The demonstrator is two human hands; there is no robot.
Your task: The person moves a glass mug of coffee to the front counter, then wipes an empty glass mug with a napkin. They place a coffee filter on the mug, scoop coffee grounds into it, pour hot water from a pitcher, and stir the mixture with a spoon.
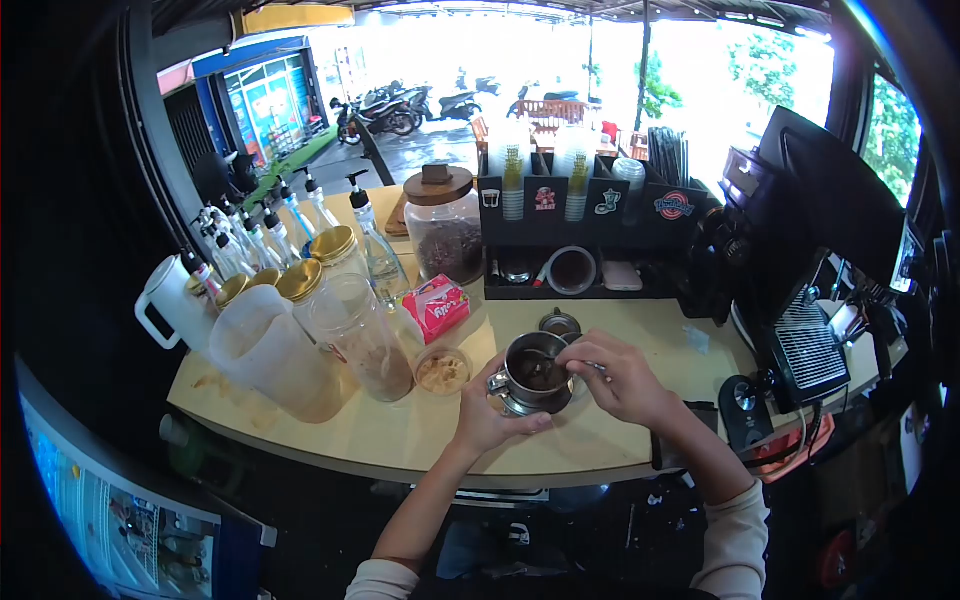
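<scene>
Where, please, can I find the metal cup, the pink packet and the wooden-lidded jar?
Metal cup (518, 359): head view, on its inner wall, left side.
Pink packet (437, 309): head view, middle of its wrapper.
Wooden-lidded jar (447, 240): head view, on its glass body.

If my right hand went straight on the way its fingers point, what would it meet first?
Likely the metal cup: your right hand is at its right edge, pointing leftward, though this single view leaves exact depth unclear.
</scene>
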